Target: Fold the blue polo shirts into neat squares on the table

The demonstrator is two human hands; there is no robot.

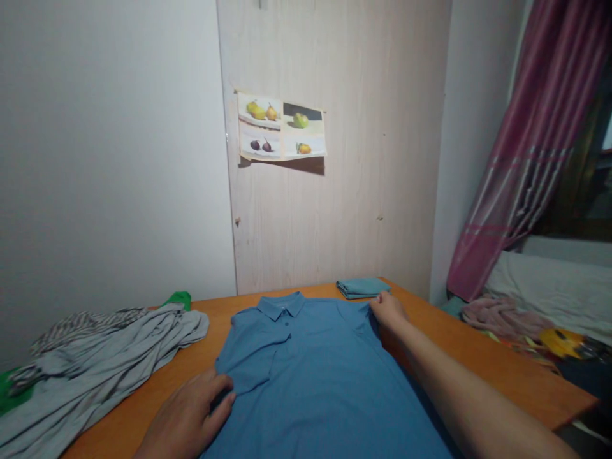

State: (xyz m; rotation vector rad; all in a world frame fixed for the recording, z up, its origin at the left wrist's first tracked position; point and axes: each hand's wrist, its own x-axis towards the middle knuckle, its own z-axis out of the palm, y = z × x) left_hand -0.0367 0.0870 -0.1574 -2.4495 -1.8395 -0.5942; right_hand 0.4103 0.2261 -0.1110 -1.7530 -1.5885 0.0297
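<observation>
A blue polo shirt [315, 376] lies face up on the orange wooden table [478, 357], collar toward the wall. My left hand [191, 414] rests on the near left edge of the shirt by its sleeve, fingers curled onto the cloth. My right hand [388, 309] reaches across the shirt and pinches its far right shoulder, fingers closed on the fabric. My right forearm lies over the shirt's right side.
A heap of grey and striped clothes [95, 357] with green cloth under it lies at the table's left. A folded teal garment [362, 287] sits at the far edge by the wall. A bed with clothes [526, 319] and a curtain stand at the right.
</observation>
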